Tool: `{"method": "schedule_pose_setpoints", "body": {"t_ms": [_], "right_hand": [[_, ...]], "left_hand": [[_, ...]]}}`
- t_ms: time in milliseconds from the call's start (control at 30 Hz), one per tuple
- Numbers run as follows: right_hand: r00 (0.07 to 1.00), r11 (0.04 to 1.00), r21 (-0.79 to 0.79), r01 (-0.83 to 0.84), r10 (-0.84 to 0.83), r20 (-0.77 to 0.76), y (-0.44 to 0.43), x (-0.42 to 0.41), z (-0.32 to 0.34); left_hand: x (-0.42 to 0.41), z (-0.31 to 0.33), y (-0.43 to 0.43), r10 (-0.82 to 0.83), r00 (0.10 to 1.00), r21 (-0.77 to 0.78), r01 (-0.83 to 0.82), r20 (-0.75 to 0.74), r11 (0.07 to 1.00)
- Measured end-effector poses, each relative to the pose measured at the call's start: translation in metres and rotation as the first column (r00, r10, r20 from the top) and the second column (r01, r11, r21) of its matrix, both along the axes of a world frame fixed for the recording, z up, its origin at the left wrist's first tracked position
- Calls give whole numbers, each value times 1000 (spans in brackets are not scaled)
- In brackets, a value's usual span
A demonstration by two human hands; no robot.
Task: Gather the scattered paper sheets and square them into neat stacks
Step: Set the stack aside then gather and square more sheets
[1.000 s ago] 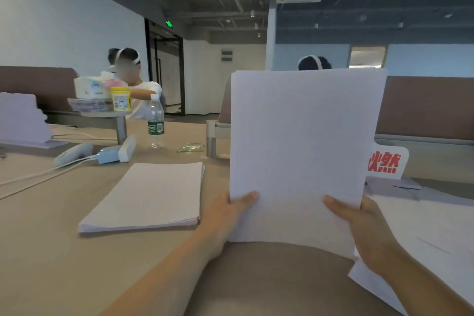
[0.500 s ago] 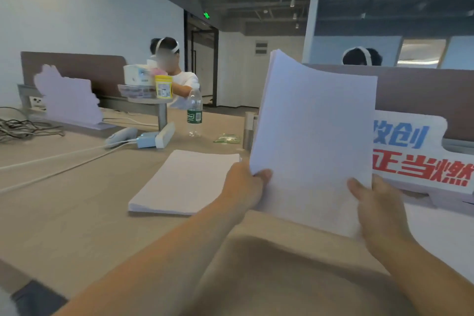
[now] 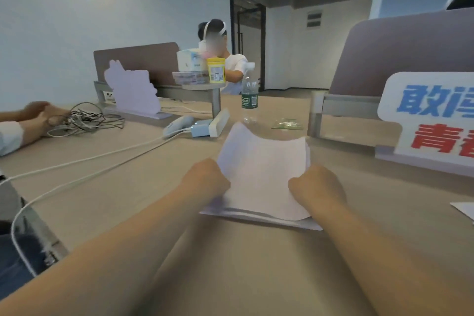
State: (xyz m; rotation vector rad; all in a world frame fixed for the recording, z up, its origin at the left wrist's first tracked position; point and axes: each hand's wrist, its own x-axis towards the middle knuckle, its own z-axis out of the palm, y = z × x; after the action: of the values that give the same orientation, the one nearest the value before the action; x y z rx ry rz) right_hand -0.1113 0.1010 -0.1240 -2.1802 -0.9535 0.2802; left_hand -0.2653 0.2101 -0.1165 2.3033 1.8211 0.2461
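Observation:
A bundle of white paper sheets (image 3: pixel 264 172) lies low over the white stack (image 3: pixel 295 223) on the beige table (image 3: pixel 154 200), its far edge curling up a little. My left hand (image 3: pixel 206 181) grips the bundle's left edge with curled fingers. My right hand (image 3: pixel 316 185) grips its right edge the same way. The stack's near edge shows just below the bundle. The fingertips of both hands are hidden under the knuckles.
A loose sheet corner (image 3: pixel 464 209) lies at the far right. A sign with blue and red characters (image 3: pixel 433 118) stands right of the papers. Behind are a water bottle (image 3: pixel 249 100), a power strip (image 3: pixel 202 127), white cables (image 3: pixel 84 164) and another person's hands (image 3: pixel 38 115) at left.
The bundle, held upright in front of me before, has come down and to the left onto the stack on the table. My view has turned left with it.

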Motion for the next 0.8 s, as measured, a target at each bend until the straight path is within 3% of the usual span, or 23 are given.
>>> {"method": "schedule_pose_setpoints", "body": {"t_ms": [100, 167, 267, 400, 500, 567, 667, 733, 800], "right_hand": [[992, 999, -16, 45, -43, 119, -9, 10, 1], [984, 996, 35, 81, -86, 159, -28, 24, 3], [971, 984, 108, 141, -159, 179, -72, 52, 6], [937, 962, 171, 214, -252, 244, -153, 96, 13], [881, 928, 176, 328, -368, 299, -223, 140, 20], [787, 862, 70, 501, -488, 378, -274, 170, 18], [643, 610, -258, 750, -578, 502, -338, 206, -1], [670, 533, -407, 742, -625, 401, -360, 214, -17], [715, 552, -471, 688, -626, 310, -360, 215, -22]], "left_hand": [[15, 6, -8, 88, 985, 116, -71, -145, 991], [32, 13, -25, 85, 986, 225, -51, -144, 973], [67, 14, -65, -123, 991, 306, 100, 57, 947], [136, 2, -136, -443, 854, 301, 361, 274, 882], [193, -16, -192, -564, 762, 251, 506, 318, 825], [224, -26, -224, -654, 697, 211, 620, 293, 755], [247, -34, -246, -805, 591, 176, 787, 60, 591], [251, -35, -245, -834, 549, 81, 835, -53, 545], [252, -34, -239, -829, 553, 5, 832, -86, 555]]}}
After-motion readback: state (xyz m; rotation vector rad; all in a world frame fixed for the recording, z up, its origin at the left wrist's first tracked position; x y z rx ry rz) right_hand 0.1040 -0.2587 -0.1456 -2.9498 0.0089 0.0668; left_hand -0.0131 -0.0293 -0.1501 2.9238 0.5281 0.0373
